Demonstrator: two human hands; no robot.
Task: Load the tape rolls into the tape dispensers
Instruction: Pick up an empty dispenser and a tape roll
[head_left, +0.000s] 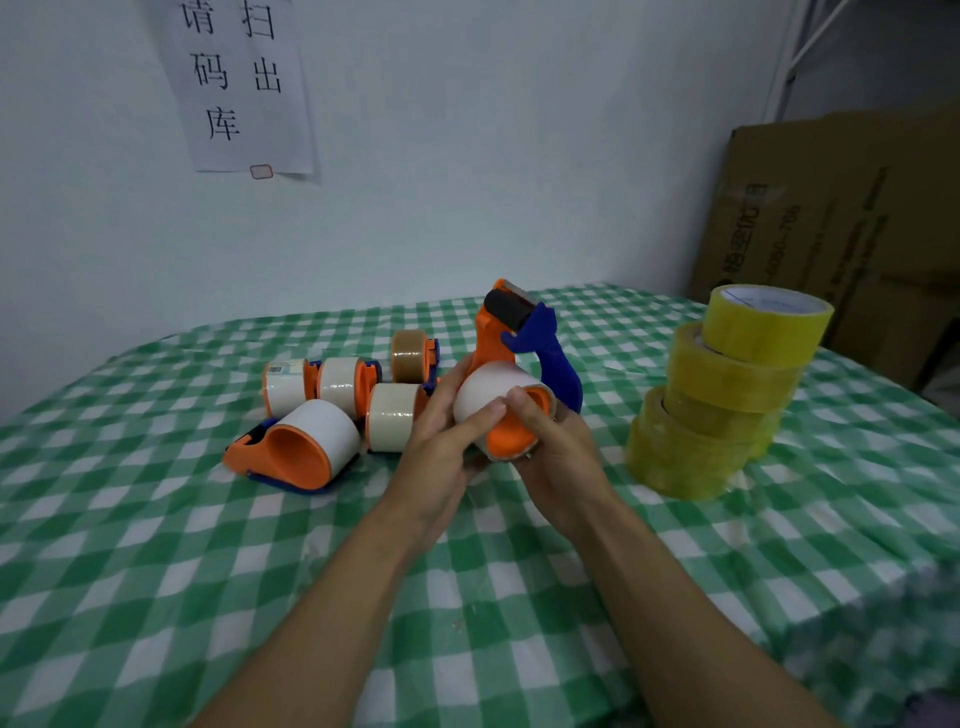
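Two sets of fingers are working on a single item. Your left fingers (480, 422) are curling round the pale tape roll (491, 387), the forefinger lying across its near face, and your left hand (441, 452) is gripping that roll from the left side. Your right thumb (519, 402) is pressing on the rim of the orange hub (511, 439) inside the roll, while the other right fingers are wrapping beneath. Your right hand (563, 457) is holding the tape dispenser (519, 332) from below. The roll is sitting on the hub, raised above the bench (519, 597); whether it is fully seated cannot be told. The dispenser's blue handle (556, 358) is pointing away from you, and its black roller (506, 306) is standing uppermost.

Left of your hands, several loaded dispensers (337, 387) are lying clustered on the bench, touching one another. Right of your hands and apart from them, a stack of yellow tape rolls (727, 384) is standing unevenly. A green-and-white checked cloth (156, 519) is covering the bench. Behind, a paper notice (244, 88) is hanging on the wall, and a cardboard box (831, 234) is standing at the far right.
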